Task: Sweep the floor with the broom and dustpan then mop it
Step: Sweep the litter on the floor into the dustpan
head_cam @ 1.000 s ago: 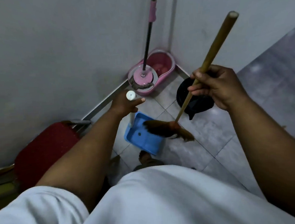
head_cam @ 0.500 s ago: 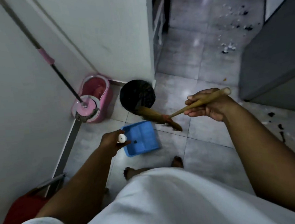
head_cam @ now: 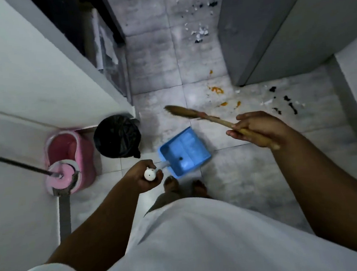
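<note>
Far left, pink mop bucket [head_cam: 69,159] sits against the wall, mop handle [head_cam: 15,164] leaning out of its spinner, untouched, so mopping not started. Next right, black-lined trash bin [head_cam: 117,135] at the wall corner. Left hand [head_cam: 143,175] has fingers wrapped round the white handle end [head_cam: 150,174] of the blue dustpan [head_cam: 184,151]; pan looks carried just above the tiles, exact height unclear, near the bare feet [head_cam: 185,187]. Right hand [head_cam: 258,128] is clenched on the wooden shaft of the broom [head_cam: 195,113], bristle head pointing left and up, seemingly off the floor. Change since a second ago: view has swung from the corner with bucket and bin out to the open floor; the broom was upright over the pan, now it lies near level and points toward the mess. Right of the broom: orange smears [head_cam: 216,89] near the grey cabinet [head_cam: 272,31], black and white scraps [head_cam: 284,103] far right, more litter [head_cam: 199,32] up the corridor. Judgement: tools collected, person turning to the dirt, sweeping about to begin, nothing in the pan yet. Orange spots look wet, probably mop work rather than broom.
</note>
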Demonstrator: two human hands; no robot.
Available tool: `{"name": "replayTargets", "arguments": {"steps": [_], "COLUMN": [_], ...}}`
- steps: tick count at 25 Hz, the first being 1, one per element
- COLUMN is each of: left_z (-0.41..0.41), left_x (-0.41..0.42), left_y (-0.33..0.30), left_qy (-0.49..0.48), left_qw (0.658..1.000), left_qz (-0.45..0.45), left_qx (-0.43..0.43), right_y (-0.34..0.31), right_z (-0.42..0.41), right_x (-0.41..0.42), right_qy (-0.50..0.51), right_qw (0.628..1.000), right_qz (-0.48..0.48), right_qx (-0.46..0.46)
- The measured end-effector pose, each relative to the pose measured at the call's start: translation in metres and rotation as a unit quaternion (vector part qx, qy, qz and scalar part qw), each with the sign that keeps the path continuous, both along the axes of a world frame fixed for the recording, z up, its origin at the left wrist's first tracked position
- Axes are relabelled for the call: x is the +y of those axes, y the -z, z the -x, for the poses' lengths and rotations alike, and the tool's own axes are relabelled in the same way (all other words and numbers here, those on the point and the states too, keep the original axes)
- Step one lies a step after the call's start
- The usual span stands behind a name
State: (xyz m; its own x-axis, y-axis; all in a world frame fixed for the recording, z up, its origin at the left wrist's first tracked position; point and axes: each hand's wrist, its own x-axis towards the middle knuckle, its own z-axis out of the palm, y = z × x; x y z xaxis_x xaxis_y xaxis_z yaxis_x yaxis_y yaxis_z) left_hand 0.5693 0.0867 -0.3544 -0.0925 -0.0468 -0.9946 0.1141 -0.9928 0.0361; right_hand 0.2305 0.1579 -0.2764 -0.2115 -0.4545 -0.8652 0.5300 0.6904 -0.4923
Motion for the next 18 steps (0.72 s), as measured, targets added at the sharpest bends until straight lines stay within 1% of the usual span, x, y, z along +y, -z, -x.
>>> {"name": "replayTargets", "arguments": {"steps": [1, 2, 3, 4, 6, 9, 11, 15, 16, 18], "left_z": [0.016, 0.031, 0.047, 0.062, 0.088, 0.129, 0.146, 0.214, 0.234, 0.272], "left_x": [-0.006, -0.014, -0.021, -0.028, -0.044, -0.064, -0.07, -0.064, -0.059, -0.045], "left_y": [-0.001, 0.001, 0.001, 0.003, 0.004, 0.012, 0.017, 0.027, 0.026, 0.024], "left_qy": [0.02, 0.039, 0.062, 0.084, 0.119, 0.183, 0.203, 0.258, 0.272, 0.285], "left_qw": [0.999, 0.998, 0.996, 0.994, 0.992, 0.982, 0.979, 0.966, 0.962, 0.958], "left_qz": [-0.022, -0.042, -0.054, -0.053, -0.033, -0.024, -0.017, -0.011, -0.009, -0.001], "left_qx": [0.015, 0.026, 0.04, 0.048, 0.032, 0.028, 0.021, 0.017, 0.024, 0.027], "right_y": [0.008, 0.015, 0.021, 0.023, 0.025, 0.025, 0.026, 0.018, 0.014, 0.013], "right_z": [0.009, 0.017, 0.025, 0.034, 0.047, 0.063, 0.067, 0.092, 0.101, 0.12], "right_x": [0.014, 0.028, 0.04, 0.05, 0.066, 0.087, 0.102, 0.139, 0.148, 0.169], "right_qy": [0.03, 0.057, 0.08, 0.105, 0.163, 0.281, 0.327, 0.447, 0.47, 0.489], "right_qw": [0.998, 0.992, 0.984, 0.974, 0.959, 0.935, 0.923, 0.873, 0.861, 0.849], "right_qz": [-0.048, -0.084, -0.102, -0.107, -0.094, -0.062, -0.052, 0.014, 0.031, 0.05], "right_qx": [-0.027, -0.074, -0.124, -0.167, -0.21, -0.21, -0.194, -0.196, -0.193, -0.193]}}
